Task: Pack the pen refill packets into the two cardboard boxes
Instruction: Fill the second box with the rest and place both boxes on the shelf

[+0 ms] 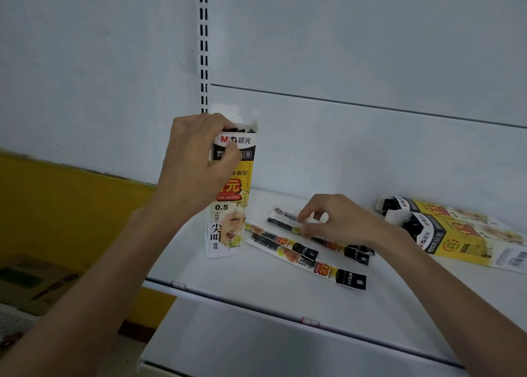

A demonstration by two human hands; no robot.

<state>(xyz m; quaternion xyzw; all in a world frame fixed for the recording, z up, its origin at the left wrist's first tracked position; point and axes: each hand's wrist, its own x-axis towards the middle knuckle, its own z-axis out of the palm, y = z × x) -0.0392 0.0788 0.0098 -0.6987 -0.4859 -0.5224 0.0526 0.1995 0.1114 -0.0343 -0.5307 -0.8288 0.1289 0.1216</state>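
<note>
A tall yellow, white and black refill box point(231, 222) stands upright on the white shelf point(256, 279), its top flaps open. My left hand point(196, 162) grips it near the top, fingers curled over the rim. To its right, several long refill packets point(310, 258) lie flat on the shelf. My right hand point(333, 222) pinches the end of one packet point(282, 220) at the back of that group. A second box point(467, 239) lies on its side at the far right, with another like it point(436, 208) behind it.
A white back panel with a slotted upright point(203, 46) rises behind the shelf. A lower shelf point(256, 345) sits below the front edge. On the left are a yellow wall point(65, 205) and a brown carton point(37, 282) on the floor.
</note>
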